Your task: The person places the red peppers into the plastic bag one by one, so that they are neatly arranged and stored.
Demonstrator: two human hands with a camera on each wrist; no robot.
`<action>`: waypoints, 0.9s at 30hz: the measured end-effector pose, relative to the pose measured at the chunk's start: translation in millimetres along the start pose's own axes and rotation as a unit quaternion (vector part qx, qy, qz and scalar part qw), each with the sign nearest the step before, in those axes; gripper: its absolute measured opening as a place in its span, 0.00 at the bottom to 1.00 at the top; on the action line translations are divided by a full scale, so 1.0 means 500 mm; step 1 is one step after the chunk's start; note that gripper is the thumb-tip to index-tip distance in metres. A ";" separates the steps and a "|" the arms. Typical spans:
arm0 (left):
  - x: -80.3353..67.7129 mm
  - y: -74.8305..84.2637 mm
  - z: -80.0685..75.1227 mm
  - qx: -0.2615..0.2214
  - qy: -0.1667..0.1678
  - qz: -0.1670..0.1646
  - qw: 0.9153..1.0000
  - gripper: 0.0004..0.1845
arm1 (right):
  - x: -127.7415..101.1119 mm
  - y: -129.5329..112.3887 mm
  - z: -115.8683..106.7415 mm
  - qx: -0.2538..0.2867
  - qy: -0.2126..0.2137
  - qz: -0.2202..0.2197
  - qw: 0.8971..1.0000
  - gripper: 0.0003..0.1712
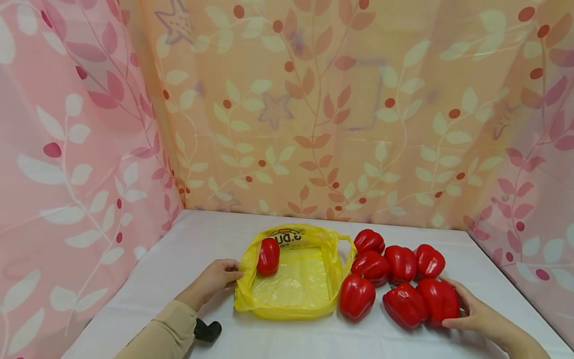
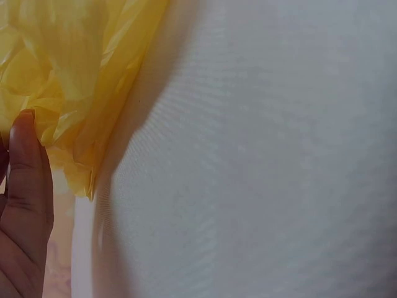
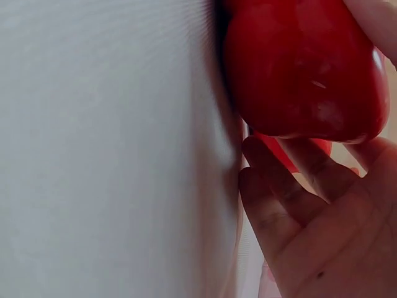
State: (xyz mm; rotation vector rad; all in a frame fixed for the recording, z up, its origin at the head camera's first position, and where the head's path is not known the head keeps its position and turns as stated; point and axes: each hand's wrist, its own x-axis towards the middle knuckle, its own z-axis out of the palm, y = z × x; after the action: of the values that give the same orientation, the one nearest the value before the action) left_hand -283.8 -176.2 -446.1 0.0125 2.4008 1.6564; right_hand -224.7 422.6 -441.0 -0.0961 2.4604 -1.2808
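Observation:
A yellow plastic bag (image 1: 291,311) lies with its mouth spread wide on the white table. My left hand (image 1: 214,280) pinches its left edge; in the left wrist view the thumb (image 2: 26,167) presses against the crinkled yellow plastic (image 2: 68,74). One red bell pepper (image 1: 268,257) rests inside the bag, toward its left side. To the right of the bag sits a group of several red bell peppers (image 1: 400,263). My right hand (image 1: 471,309) holds the nearest right pepper (image 1: 438,301), thumb on one side and fingers on the other. The right wrist view shows that pepper (image 3: 310,74) close up.
A black object (image 1: 208,330), its kind unclear, is beside the left sleeve. Patterned cloth walls (image 1: 314,109) enclose the back and both sides of the white table (image 1: 215,224). One pepper (image 1: 357,297) stands close against the bag's right side.

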 end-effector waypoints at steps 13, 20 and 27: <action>0.000 0.004 0.003 0.004 0.009 -0.016 1.000 0.06 | -0.005 -0.005 0.007 -0.020 0.008 -0.012 1.000 0.55; 0.002 0.001 0.002 0.001 0.004 -0.006 1.000 0.06 | -0.008 -0.010 0.005 -0.026 0.025 0.005 0.999 0.54; 0.006 -0.005 0.001 -0.008 -0.006 0.011 1.000 0.06 | -0.010 -0.016 -0.005 -0.034 0.029 0.001 0.999 0.52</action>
State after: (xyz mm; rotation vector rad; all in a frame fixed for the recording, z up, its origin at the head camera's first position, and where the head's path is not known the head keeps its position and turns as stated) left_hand -286.2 -176.2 -449.1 0.0466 2.3871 1.6815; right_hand -221.7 421.0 -432.1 -0.0764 2.5537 -1.2149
